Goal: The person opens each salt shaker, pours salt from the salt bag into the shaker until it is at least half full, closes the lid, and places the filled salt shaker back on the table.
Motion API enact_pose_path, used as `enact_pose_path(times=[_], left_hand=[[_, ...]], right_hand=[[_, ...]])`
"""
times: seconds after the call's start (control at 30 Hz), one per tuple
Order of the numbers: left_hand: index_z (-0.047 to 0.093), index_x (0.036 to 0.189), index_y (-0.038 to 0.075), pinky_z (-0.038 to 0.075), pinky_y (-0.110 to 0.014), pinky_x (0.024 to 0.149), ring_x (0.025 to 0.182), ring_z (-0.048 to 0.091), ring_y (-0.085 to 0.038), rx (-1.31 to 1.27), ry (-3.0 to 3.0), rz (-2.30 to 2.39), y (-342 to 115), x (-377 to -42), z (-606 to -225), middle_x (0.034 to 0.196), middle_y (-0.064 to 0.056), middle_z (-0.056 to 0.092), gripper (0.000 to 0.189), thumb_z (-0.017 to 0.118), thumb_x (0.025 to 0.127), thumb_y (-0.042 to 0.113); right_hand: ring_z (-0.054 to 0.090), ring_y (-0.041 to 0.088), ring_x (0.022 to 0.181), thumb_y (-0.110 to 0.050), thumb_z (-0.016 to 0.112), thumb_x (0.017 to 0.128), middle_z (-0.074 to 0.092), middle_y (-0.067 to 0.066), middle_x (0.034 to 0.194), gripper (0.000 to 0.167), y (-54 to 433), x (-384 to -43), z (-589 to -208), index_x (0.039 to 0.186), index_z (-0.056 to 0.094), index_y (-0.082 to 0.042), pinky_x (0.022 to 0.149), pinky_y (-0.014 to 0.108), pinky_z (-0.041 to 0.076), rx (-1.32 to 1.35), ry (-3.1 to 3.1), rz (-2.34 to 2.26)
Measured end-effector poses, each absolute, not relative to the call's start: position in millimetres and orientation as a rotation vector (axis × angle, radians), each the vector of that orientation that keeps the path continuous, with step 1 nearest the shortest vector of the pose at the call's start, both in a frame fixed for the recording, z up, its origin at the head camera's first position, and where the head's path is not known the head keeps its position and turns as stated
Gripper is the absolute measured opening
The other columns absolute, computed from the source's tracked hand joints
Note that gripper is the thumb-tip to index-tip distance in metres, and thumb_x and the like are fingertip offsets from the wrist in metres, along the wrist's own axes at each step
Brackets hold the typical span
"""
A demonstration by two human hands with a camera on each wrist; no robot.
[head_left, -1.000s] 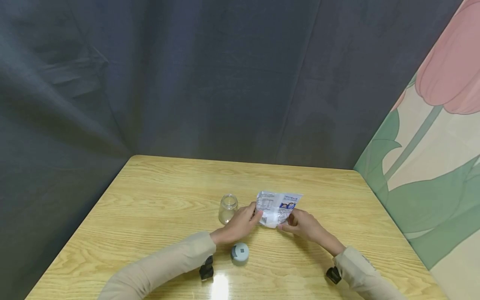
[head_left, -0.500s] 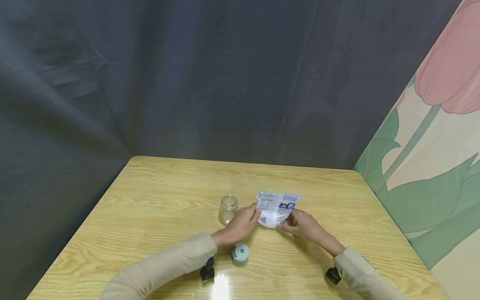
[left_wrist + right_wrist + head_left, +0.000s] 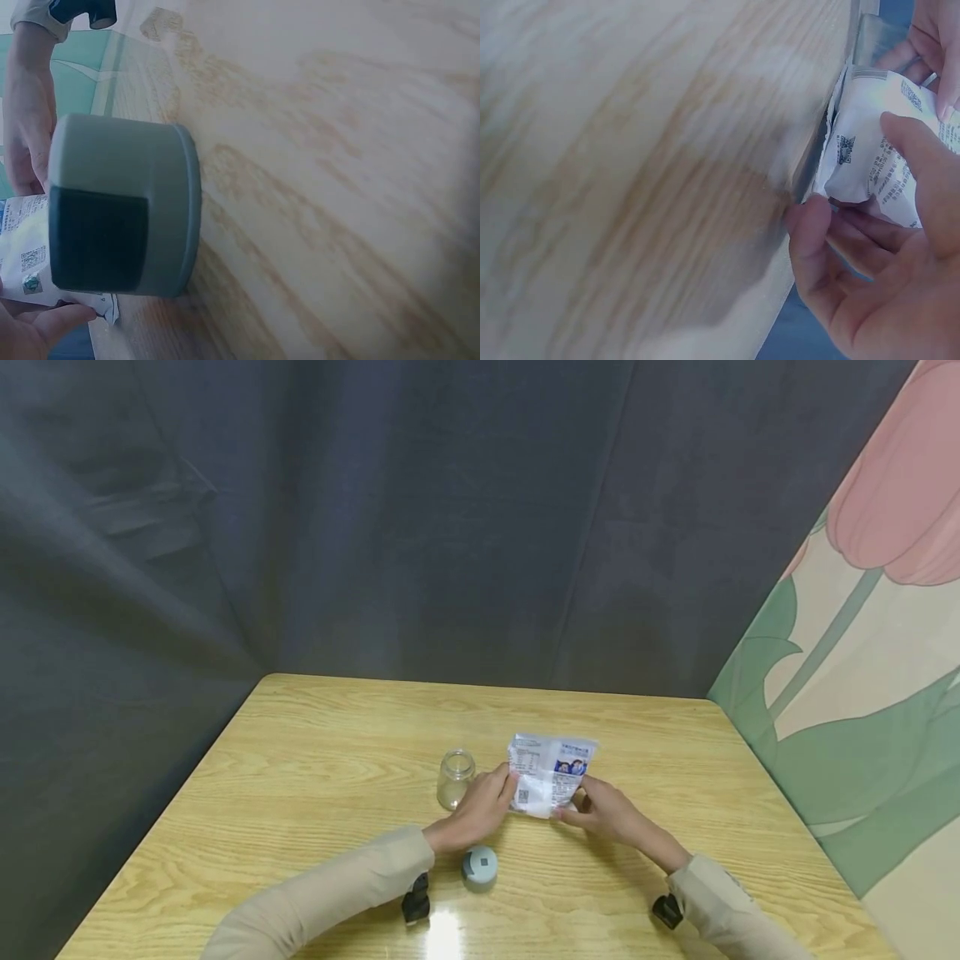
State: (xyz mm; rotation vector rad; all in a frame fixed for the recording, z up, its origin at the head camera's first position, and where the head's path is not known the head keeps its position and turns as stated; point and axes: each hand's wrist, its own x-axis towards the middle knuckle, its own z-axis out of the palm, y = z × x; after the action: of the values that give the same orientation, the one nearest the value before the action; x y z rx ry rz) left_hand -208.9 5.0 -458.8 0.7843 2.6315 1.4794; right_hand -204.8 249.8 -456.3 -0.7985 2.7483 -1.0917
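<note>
A white printed packet (image 3: 542, 777) with QR code and small blue picture is held between both hands, its printed face tilted toward the head camera. My left hand (image 3: 480, 807) grips its left edge, thumb on the near face. At the lower right edge, my right hand (image 3: 606, 811) holds it; in the right wrist view that hand's thumb and fingers close around the packet (image 3: 877, 139). Just behind the left hand stands a lidless glass jar (image 3: 456, 779), partly covered by that hand. A grey-green lid-like cylinder (image 3: 480, 867) sits below the left wrist and looms large in the left wrist view.
The wood-grain table (image 3: 337, 760) lies under everything, ending at a dark curtain (image 3: 450, 527) behind. A wall with a painted tulip (image 3: 892, 518) rises along the right side. Black wrist cameras hang under both sleeves, close over the table.
The packet has tipped more upright and shifted slightly left, so its printed face shows more fully. Both hands have barely moved; the jar and the grey-green cylinder stay in place.
</note>
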Motion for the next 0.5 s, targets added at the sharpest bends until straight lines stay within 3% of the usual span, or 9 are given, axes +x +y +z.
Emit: enact_pose_path(times=[0.5], left_hand=[[0.054, 0.094, 0.006, 0.031, -0.018, 0.044, 0.053, 0.033, -0.005, 0.780, 2.624, 1.551, 3.2, -206.5, -452.1, 0.065, 0.005, 0.040, 0.026, 0.037, 0.110, 0.018]], right_hand=[[0.062, 0.019, 0.078, -0.024, 0.080, 0.087, 0.070, 0.006, 0.098, 0.057, 246.1, -206.0, -444.4, 0.131, 0.057, 0.003, 0.063, 0.025, 0.054, -0.720, 2.790, -1.132]])
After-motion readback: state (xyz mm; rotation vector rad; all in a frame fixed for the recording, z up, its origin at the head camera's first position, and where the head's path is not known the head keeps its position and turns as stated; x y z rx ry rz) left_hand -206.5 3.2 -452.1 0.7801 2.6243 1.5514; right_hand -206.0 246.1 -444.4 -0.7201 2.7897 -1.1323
